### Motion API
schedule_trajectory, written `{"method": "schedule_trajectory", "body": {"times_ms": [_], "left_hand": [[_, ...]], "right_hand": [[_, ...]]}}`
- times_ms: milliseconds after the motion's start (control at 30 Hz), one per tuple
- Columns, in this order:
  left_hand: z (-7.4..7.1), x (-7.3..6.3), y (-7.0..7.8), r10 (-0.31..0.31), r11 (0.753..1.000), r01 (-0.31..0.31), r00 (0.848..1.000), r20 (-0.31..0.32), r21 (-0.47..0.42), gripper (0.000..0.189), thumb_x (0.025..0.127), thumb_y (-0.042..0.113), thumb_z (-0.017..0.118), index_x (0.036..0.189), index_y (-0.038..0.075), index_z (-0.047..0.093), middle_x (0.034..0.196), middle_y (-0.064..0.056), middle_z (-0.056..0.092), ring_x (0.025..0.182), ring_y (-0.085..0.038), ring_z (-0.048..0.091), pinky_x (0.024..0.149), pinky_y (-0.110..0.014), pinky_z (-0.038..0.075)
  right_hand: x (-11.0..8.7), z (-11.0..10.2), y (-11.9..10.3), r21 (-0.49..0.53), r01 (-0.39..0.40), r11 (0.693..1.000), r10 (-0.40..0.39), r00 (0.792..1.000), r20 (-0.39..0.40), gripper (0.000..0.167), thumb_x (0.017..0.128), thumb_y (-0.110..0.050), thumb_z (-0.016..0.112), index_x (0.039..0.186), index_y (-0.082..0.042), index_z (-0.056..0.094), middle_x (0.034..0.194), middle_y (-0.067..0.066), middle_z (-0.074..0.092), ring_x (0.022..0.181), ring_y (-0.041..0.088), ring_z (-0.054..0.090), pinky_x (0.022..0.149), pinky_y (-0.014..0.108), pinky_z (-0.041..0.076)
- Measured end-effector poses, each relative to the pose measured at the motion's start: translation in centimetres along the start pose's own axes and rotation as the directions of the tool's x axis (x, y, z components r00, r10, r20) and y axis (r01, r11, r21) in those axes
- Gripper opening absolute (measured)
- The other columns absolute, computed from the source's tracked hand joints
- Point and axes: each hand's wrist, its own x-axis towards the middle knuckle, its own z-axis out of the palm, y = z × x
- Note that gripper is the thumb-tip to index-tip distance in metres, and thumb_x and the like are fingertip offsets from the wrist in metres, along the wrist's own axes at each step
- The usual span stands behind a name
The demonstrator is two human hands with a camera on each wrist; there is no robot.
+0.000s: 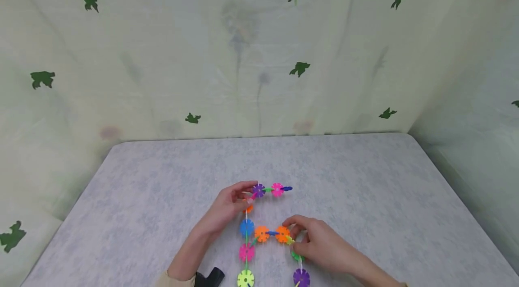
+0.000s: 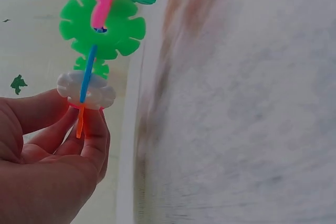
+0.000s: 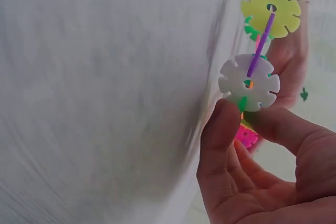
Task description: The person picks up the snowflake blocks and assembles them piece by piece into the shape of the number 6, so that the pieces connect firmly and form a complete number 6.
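Flower-edged plastic snowflake discs, slotted together, form a linked chain in front of me. My left hand pinches its upper left corner, at an orange disc and a pink one. In the left wrist view, a white disc stands at those fingertips. From that corner a short row with a purple disc runs right. A column with a blue disc comes down. My right hand pinches the chain by a yellow disc and a green disc, just under a white disc in the right wrist view.
A grey mottled table lies under the chain, with a pale leaf-printed curtain behind and at both sides. The chain's lower discs run off the bottom of the head view. A black device sits by my left wrist.
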Motion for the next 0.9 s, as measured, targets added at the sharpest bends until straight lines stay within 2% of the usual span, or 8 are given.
{"method": "schedule_trajectory", "body": {"times_ms": [200,367,567,733,900], "left_hand": [[-0.9,2.3,0.7,0.029,0.999,-0.029,1.000,0.003,0.028,0.044,0.094,0.001,0.060,0.138,0.006,0.055,0.128,-0.013,0.058,0.113,-0.033,0.054,0.086,-0.031,0.052],[-1.7,4.4,1.3,0.011,1.000,-0.011,1.000,0.005,0.022,0.044,0.094,0.000,0.060,0.137,0.007,0.056,0.125,-0.012,0.059,0.110,-0.032,0.056,0.086,-0.030,0.052],[-2.5,6.6,1.0,-0.010,0.999,0.010,1.000,0.001,0.050,0.044,0.094,0.000,0.060,0.138,0.005,0.055,0.126,-0.015,0.058,0.108,-0.029,0.056,0.088,-0.031,0.051],[-3.0,8.0,0.6,-0.011,0.998,0.011,1.000,-0.003,0.064,0.044,0.094,-0.001,0.059,0.138,0.002,0.054,0.125,-0.018,0.057,0.106,-0.028,0.055,0.082,-0.029,0.050],[-2.9,8.6,0.2,0.006,0.990,-0.004,1.000,-0.014,0.140,0.042,0.091,-0.005,0.060,0.133,-0.002,0.056,0.116,-0.018,0.061,0.095,-0.025,0.057,0.074,-0.026,0.050]], "right_hand": [[1.5,-1.5,-1.0,-0.069,0.031,0.997,-0.034,0.999,-0.038,0.037,0.085,-0.007,0.069,0.121,-0.016,0.063,0.095,-0.004,0.064,0.067,0.017,0.058,0.060,0.030,0.049],[3.4,-2.8,-1.3,-0.082,0.043,0.996,-0.048,0.997,-0.060,0.036,0.087,-0.006,0.069,0.121,-0.013,0.063,0.096,-0.001,0.064,0.065,0.018,0.059,0.059,0.032,0.051],[5.6,-3.6,-0.9,-0.083,0.083,0.993,-0.088,0.994,-0.059,0.034,0.088,-0.003,0.067,0.121,-0.008,0.062,0.098,0.003,0.064,0.063,0.020,0.062,0.058,0.032,0.054],[7.0,-3.7,-0.3,-0.076,0.085,0.993,-0.090,0.994,-0.067,0.033,0.088,-0.003,0.066,0.121,-0.006,0.062,0.098,0.004,0.062,0.065,0.017,0.061,0.058,0.032,0.055],[7.3,-3.5,0.1,-0.087,0.074,0.993,-0.081,0.993,-0.090,0.033,0.087,-0.003,0.068,0.120,-0.006,0.062,0.098,0.003,0.063,0.067,0.016,0.061,0.059,0.031,0.055]]}}
